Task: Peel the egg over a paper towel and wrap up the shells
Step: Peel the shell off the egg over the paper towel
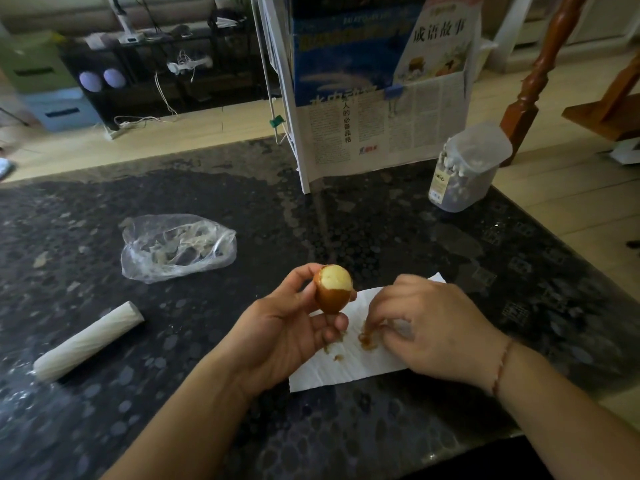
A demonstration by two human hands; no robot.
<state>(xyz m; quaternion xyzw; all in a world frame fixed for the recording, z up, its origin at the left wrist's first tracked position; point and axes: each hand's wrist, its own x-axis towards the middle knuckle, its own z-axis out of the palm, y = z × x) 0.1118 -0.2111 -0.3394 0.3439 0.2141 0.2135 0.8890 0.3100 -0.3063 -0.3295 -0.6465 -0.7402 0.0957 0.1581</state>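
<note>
Both hands are over the paper towel (pixel 346 368) in my head view, the only view I have. My left hand (pixel 287 327) holds the egg (pixel 333 289) upright between thumb and curled fingers, gripping the lower, still-brown half; the top is already bare and pale. My right hand (pixel 426 323) is down on the towel, just right of the egg, fingertips bunched together and pinching what looks like a bit of brown shell (pixel 367 339) where a few more fragments lie. Whether it is letting go of that piece or only touching it, I cannot tell.

What matters for the next move: the egg's long axis stands roughly vertical, peeled end up, with the ragged shell edge running round its middle and facing me. It sits just left of and above my right hand, so the right is the free one to come back up and catch that edge, while the left only has to turn the egg. I judge the peeling less than half done.

Left of my left hand, well apart on the dark tabletop (pixel 415 237), lie a crumpled clear plastic bag (pixel 176 247) and a white rolled cylinder (pixel 86 341). Beyond my right hand stands a lidded plastic jar (pixel 467 168).
</note>
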